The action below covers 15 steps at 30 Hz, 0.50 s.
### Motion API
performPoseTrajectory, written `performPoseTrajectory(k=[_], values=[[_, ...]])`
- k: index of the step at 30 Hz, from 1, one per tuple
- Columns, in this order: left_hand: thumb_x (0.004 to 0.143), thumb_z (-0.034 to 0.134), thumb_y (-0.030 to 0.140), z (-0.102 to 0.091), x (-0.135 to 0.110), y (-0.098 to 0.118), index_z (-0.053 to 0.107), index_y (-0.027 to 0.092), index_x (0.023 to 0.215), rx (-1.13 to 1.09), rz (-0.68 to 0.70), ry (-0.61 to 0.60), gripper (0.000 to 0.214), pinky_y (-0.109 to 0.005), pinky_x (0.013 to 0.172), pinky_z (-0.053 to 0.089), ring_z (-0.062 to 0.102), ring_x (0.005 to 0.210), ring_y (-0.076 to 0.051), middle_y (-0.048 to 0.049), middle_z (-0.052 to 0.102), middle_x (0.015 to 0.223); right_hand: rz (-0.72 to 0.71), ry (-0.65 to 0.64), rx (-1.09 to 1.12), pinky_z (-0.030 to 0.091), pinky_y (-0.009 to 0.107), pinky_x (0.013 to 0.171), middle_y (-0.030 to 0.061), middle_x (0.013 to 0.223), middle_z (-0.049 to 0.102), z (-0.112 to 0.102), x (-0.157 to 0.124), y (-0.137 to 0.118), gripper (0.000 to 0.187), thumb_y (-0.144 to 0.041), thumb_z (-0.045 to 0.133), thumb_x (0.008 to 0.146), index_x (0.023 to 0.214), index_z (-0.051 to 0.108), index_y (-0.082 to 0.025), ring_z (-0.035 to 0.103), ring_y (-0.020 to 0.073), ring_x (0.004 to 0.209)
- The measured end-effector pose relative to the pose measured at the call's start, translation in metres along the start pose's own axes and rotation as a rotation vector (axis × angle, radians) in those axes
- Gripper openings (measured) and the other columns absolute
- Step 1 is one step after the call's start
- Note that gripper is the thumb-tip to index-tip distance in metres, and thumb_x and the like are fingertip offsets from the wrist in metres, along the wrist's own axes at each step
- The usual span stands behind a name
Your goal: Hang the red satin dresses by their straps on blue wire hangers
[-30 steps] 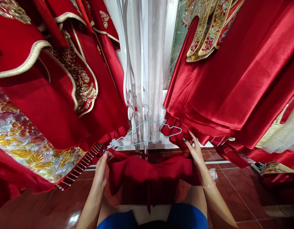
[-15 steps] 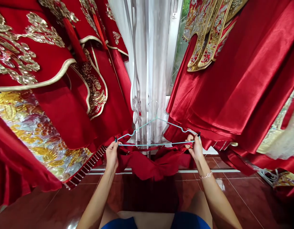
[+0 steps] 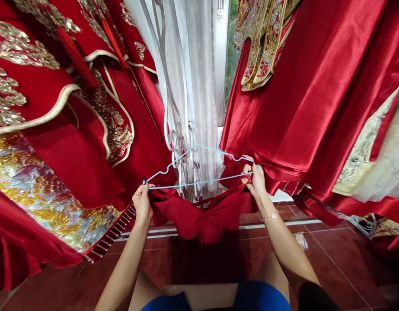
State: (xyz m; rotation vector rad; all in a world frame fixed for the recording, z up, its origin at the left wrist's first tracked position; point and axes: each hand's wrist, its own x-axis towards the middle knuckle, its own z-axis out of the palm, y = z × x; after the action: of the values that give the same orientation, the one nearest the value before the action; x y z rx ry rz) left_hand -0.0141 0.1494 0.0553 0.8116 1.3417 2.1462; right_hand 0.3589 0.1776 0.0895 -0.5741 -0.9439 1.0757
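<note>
A thin light-blue clothes hanger (image 3: pixel 202 182) is stretched out in front of me, its hook pointing away toward the curtain. My left hand (image 3: pixel 142 202) is closed on its left corner, together with the edge of a dark red garment (image 3: pixel 199 218). At the right corner my right hand (image 3: pixel 256 178) is closed on the hanger and on the garment's other upper side. The garment hangs below the hanger's bottom bar and looks strapless, with a gathered middle. Its lower part falls into shadow over the floor.
Red robes with gold beading (image 3: pixel 111 125) hang close on the left. Red satin skirts (image 3: pixel 303 112) hang on the right. Between them stand a white scrolled metal rack (image 3: pixel 168 99) and a white curtain (image 3: pixel 204 65), beside a window frame (image 3: pixel 220 56). Dark red tiles (image 3: pixel 319 255) cover the floor.
The hanger has shifted left and away from me and now tilts, its right end higher. Both hands moved with it, and more of the red garment's front shows.
</note>
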Motion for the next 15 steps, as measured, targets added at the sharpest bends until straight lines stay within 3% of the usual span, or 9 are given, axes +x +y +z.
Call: performPoseTrajectory(k=[4,8,12,15], values=[[0.079,0.069,0.03,-0.01,-0.003,-0.006,0.064,0.016,0.064,0.028,-0.006,0.039,0.02,-0.027,0.071,0.042,0.05,0.061,-0.012,0.0017,0.061,0.064,0.023,-0.014,-0.006,0.024,0.017,0.034,-0.0125,0.05,0.04,0.002,-0.001,0.007,0.049,-0.063,0.07,0.078,0.107,0.058,-0.026,0.026,0.0046,0.036],[0.083,0.067,0.03,-0.013,-0.004,-0.011,0.061,0.018,0.062,0.062,-0.007,0.017,0.025,-0.029,0.077,0.044,0.052,0.068,-0.015,-0.0019,0.063,0.068,0.043,-0.031,-0.013,0.025,0.019,0.034,-0.0111,0.052,0.04,-0.005,0.0,0.013,0.047,-0.065,0.07,0.077,0.101,0.058,-0.026,0.025,0.0048,0.037],[0.073,0.071,0.039,-0.015,-0.021,-0.03,0.058,0.018,0.054,0.118,-0.078,-0.041,0.032,-0.031,0.081,0.047,0.059,0.072,-0.018,-0.0035,0.066,0.067,0.131,-0.014,-0.085,0.026,0.019,0.035,-0.0081,0.055,0.041,-0.015,-0.012,0.029,0.049,-0.069,0.07,0.074,0.08,0.053,-0.023,0.027,0.0047,0.041],[0.061,0.076,0.046,-0.022,-0.036,-0.042,0.064,0.017,0.056,0.14,-0.146,-0.079,0.032,-0.032,0.077,0.049,0.062,0.072,-0.02,-0.0047,0.068,0.066,0.211,-0.017,-0.098,0.026,0.019,0.037,-0.0073,0.06,0.039,-0.022,-0.023,0.039,0.048,-0.065,0.076,0.071,0.083,0.055,-0.023,0.029,0.0054,0.046]])
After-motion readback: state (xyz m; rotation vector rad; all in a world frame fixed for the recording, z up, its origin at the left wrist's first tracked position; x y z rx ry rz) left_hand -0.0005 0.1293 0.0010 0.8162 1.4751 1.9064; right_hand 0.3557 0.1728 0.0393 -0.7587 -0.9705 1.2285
